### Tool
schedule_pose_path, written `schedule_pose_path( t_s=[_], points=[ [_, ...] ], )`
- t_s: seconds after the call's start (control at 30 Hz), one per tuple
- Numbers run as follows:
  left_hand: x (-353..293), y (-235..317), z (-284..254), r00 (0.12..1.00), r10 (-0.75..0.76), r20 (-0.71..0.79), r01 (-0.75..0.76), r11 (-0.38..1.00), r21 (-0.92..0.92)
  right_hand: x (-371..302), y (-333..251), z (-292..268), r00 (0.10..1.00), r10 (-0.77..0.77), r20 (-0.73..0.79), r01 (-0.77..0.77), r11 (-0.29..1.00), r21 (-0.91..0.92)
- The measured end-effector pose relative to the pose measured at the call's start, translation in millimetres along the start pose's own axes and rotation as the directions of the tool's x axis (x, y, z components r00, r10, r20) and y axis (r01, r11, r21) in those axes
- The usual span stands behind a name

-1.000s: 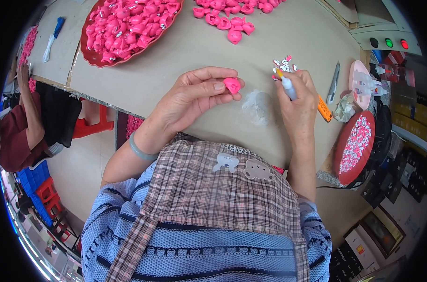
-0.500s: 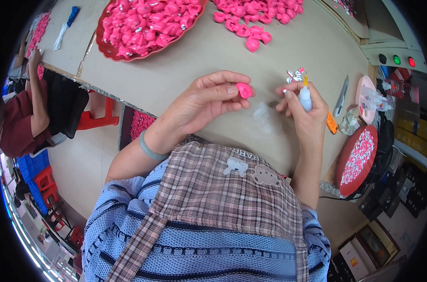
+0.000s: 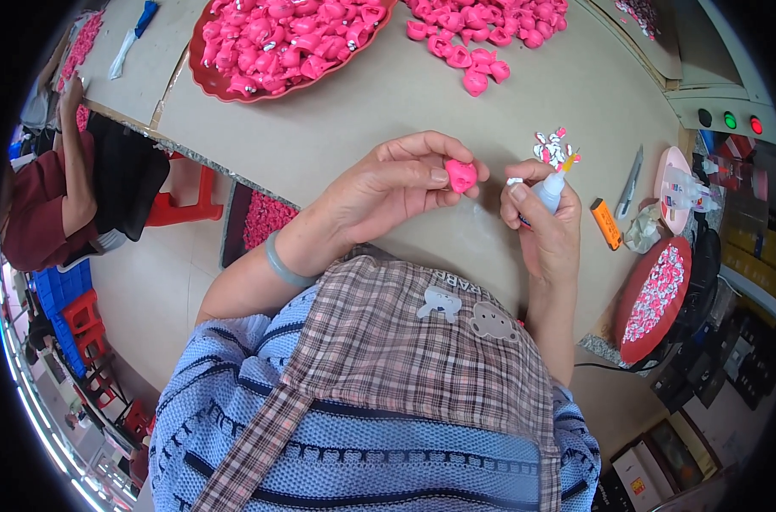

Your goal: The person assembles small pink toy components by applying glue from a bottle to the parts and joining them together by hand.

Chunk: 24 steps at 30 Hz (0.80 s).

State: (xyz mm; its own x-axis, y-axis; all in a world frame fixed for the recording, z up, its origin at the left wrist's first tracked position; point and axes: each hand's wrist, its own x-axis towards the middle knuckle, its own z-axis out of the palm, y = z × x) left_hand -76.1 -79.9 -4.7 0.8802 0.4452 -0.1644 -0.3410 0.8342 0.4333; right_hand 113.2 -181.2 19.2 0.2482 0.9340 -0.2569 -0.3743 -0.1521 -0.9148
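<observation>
Between the thumb and fingers of my left hand (image 3: 396,183) is a small, hollow-looking pink plastic piece (image 3: 461,176), held above the table. My right hand (image 3: 546,218) is closed around a small white squeeze bottle (image 3: 548,193) with a thin yellow nozzle pointing up and away. The same hand pinches a tiny white piece (image 3: 514,181) between thumb and index finger. The two hands are apart, with the pink piece left of the white one. Just beyond the right hand lies a little pile of small white and pink parts (image 3: 550,147).
A red scalloped bowl (image 3: 202,75) heaped with pink pieces stands far left, beside a loose pile of them (image 3: 490,21). At right lie an orange box-shaped item (image 3: 607,224), a craft knife (image 3: 630,181), a pink tray (image 3: 671,162) and a red dish of small parts (image 3: 631,348). Another person (image 3: 42,209) sits at left.
My left hand has turned the pink piece so another side shows. My right hand has tilted the bottle and now shows the tiny white piece more plainly. The whole view has shifted slightly.
</observation>
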Motion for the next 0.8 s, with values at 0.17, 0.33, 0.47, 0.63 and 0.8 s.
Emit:
schedule_pose_path(
  t_s=[0.17, 0.33, 0.47, 0.63, 0.8],
  points=[
    [0.1, -1.3, -1.1, 1.000, -0.015, 0.003, 0.015, 1.000, 0.009, 1.5, 9.0, -1.6, 0.995, -0.095, -0.006, 0.095, 0.995, 0.035],
    [1.3, -2.6, -0.1, 1.000, -0.003, 0.031, 0.002, 0.999, 0.034, -0.6, 9.1, 1.8, 0.999, -0.047, 0.007, 0.047, 0.998, 0.029],
    [2.3, -3.9, -2.2, 1.000, 0.004, 0.030, -0.005, 0.999, 0.037, -1.1, 8.2, 2.5, 0.997, -0.075, 0.025, 0.075, 0.997, -0.020],
    [2.8, -1.8, 0.6, 0.999, -0.010, 0.030, 0.008, 0.999, 0.047, -2.7, 8.7, -2.9, 0.998, -0.057, 0.029, 0.058, 0.998, -0.021],
    [1.5, -3.0, 4.3, 0.998, 0.003, -0.064, 0.008, 0.985, 0.170, -4.2, 6.1, -1.6, 0.999, -0.027, 0.038, 0.027, 1.000, 0.017]
  ],
)
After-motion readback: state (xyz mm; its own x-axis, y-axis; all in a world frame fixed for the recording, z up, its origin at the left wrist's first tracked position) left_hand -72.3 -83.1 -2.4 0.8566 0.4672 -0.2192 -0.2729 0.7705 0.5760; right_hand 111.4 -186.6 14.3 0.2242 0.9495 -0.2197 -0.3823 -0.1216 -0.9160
